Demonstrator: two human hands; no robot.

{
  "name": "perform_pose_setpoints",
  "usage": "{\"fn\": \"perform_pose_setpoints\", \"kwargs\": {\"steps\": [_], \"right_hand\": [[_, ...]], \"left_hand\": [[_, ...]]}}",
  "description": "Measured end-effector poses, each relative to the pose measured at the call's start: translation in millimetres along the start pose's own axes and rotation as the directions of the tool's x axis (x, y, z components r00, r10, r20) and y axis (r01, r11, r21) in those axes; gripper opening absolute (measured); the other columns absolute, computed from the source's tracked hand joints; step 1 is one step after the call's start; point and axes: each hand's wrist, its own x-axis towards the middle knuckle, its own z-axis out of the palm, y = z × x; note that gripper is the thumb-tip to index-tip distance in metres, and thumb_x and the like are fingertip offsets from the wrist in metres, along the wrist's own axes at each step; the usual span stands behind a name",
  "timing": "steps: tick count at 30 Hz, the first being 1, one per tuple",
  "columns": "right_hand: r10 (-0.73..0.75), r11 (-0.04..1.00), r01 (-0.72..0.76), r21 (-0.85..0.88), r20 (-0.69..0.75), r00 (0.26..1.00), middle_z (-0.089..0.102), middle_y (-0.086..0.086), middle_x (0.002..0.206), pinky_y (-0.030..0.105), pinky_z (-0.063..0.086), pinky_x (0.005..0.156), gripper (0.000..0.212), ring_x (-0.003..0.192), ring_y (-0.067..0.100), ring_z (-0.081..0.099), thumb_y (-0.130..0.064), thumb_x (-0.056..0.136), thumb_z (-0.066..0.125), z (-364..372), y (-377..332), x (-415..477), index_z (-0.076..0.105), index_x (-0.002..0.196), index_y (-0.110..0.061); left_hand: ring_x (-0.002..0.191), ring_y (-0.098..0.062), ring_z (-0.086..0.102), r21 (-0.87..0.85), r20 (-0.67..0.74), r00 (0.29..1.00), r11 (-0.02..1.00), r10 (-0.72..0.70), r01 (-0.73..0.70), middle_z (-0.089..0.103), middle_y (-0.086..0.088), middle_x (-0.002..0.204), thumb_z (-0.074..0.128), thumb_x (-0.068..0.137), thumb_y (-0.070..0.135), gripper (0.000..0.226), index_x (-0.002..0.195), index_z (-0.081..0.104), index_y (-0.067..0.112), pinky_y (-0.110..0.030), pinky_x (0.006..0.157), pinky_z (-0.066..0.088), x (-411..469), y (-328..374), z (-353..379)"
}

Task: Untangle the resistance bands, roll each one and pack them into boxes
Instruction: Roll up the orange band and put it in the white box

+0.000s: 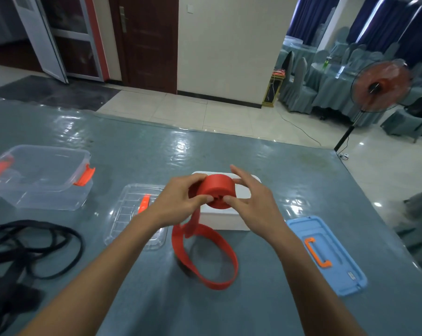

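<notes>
A red resistance band [217,190] is partly wound into a thick roll held in the air above a white box [229,220]. My left hand [181,202] grips the roll's left side, and my right hand [251,200] pinches its right side with thumb and fingers. The band's loose tail [212,260] hangs down and lies in a loop on the table. A tangle of black bands [33,251] lies at the left edge. A clear box with orange latches [42,175] stands open at the far left.
A clear lid with an orange handle [137,214] lies flat left of the white box. A blue lid with an orange handle [326,255] lies to the right. The grey table [156,154] ends at the right; a standing fan [379,86] is beyond it.
</notes>
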Motion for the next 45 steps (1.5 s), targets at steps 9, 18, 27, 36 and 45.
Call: {"fn": "perform_pose_setpoints", "kwargs": {"steps": [9,18,27,36,45], "right_hand": [[0.122,0.814,-0.078,0.575,-0.039,0.992,0.071,0.007,0.116,0.033,0.060,0.077,0.052,0.104,0.020,0.069,0.008,0.085,0.069,-10.6,-15.6,-0.1,0.062,0.128,-0.019],[0.284,0.522,-0.156,0.839,0.001,0.959,0.065,0.020,0.124,0.043,0.061,0.077,0.043,0.104,0.031,0.070,0.008,0.093,0.058,8.1,-10.8,-7.5,0.055,0.132,-0.008],[0.039,0.992,-0.038,0.122,-0.008,0.999,0.053,-0.020,0.137,0.025,0.054,0.091,0.068,0.117,0.002,0.058,-0.016,0.087,0.075,-6.8,4.2,-17.4,0.045,0.144,-0.038],[0.275,0.715,-0.171,0.678,-0.049,0.960,0.070,0.014,0.118,0.043,0.061,0.072,0.046,0.100,0.031,0.071,0.007,0.086,0.069,-12.7,9.1,-24.5,0.065,0.126,-0.015],[0.313,0.630,-0.158,0.760,-0.063,0.948,0.066,0.018,0.121,0.046,0.061,0.078,0.038,0.106,0.032,0.070,0.000,0.093,0.064,14.1,0.9,-21.1,0.057,0.128,-0.012]], "left_hand": [[0.102,-0.012,0.070,-0.284,-0.134,0.991,0.959,-0.021,-0.018,0.074,0.006,0.109,0.079,0.080,0.027,0.040,0.119,0.069,0.020,-0.032,0.093,0.055,10.4,25.6,-0.1],[0.108,-0.015,0.070,-0.501,-0.084,0.988,0.863,-0.130,0.071,0.074,-0.003,0.114,0.071,0.090,0.009,0.039,0.128,0.062,0.008,-0.030,0.096,0.052,-0.4,13.2,30.3],[0.095,-0.005,0.068,-0.162,0.002,1.000,0.987,0.002,-0.001,0.074,0.006,0.105,0.074,0.086,0.010,0.040,0.124,0.065,0.016,-0.027,0.090,0.053,0.1,5.9,25.4],[0.107,-0.021,0.070,-0.518,-0.120,0.984,0.854,-0.128,0.048,0.074,-0.003,0.113,0.078,0.084,0.011,0.039,0.122,0.069,0.014,-0.039,0.096,0.055,-10.9,6.7,52.9],[0.107,-0.022,0.069,-0.497,-0.073,0.990,0.865,-0.119,0.068,0.074,-0.005,0.113,0.077,0.081,0.015,0.044,0.124,0.067,0.013,-0.038,0.097,0.054,-5.2,-1.5,40.1]]}}
